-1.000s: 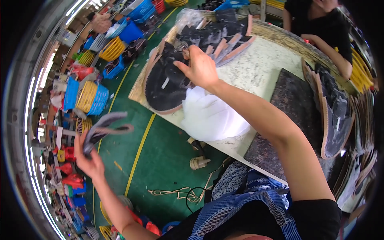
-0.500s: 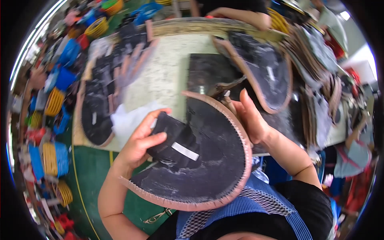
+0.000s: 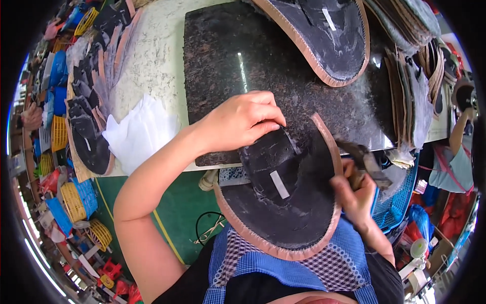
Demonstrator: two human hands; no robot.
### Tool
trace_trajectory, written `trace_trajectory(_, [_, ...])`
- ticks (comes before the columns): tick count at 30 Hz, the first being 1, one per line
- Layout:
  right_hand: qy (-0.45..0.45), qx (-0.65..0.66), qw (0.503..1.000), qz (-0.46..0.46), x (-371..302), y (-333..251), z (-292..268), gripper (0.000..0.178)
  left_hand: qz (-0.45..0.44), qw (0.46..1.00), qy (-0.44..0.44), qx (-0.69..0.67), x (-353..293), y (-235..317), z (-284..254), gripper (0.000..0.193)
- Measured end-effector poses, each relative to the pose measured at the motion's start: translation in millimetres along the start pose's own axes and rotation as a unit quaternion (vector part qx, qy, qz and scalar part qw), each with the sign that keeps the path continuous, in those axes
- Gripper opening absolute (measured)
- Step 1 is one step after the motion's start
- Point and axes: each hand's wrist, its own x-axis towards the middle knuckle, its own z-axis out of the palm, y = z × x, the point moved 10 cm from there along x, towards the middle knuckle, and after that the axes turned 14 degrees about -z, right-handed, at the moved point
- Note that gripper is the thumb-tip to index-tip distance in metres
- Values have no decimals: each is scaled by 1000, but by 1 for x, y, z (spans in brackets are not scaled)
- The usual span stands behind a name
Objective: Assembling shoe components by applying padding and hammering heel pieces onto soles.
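A black rounded panel (image 3: pixel 304 213) with a pleated pinkish-tan edge and a white label strip (image 3: pixel 279 184) lies tilted in front of my apron. My left hand (image 3: pixel 245 121) is closed on the top of its inner flap, fingers bent over the edge. On the panel's right side, my right hand (image 3: pixel 357 195) is closed round a dark hammer (image 3: pixel 365 161), blurred by motion. Its thumb is close to the panel's pleated edge; whether it touches is unclear. A similar black panel (image 3: pixel 329 50) rests on the dark stone slab (image 3: pixel 217 66) beyond.
Stacked panels (image 3: pixel 412 96) stand at the slab's right. More black panels (image 3: pixel 86 126) lie at the table's left, beside a crumpled white sheet (image 3: pixel 142 134). A blue basket (image 3: pixel 392 218) sits below the table edge at right; yellow and blue baskets (image 3: pixel 73 202) line the left.
My right hand has come down and taken up the hammer from the slab. The panel has turned and shifted right, my left hand moving to its flap's top. The view has shifted nearer.
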Motion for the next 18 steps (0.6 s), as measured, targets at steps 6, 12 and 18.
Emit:
trace_trajectory(6, [-141, -163, 966, -144, 43, -49, -20, 19, 44, 998, -46, 30, 8, -6, 8, 14])
trace_trajectory(12, [-327, -167, 913, -179, 64, -41, 57, 24, 139, 988, 22, 57, -1, 0, 1, 17])
trace_trajectory(18, [-328, -220, 893, -215, 83, -50, 60, 23, 196, 972, 70, 106, -20, 1, 1, 24])
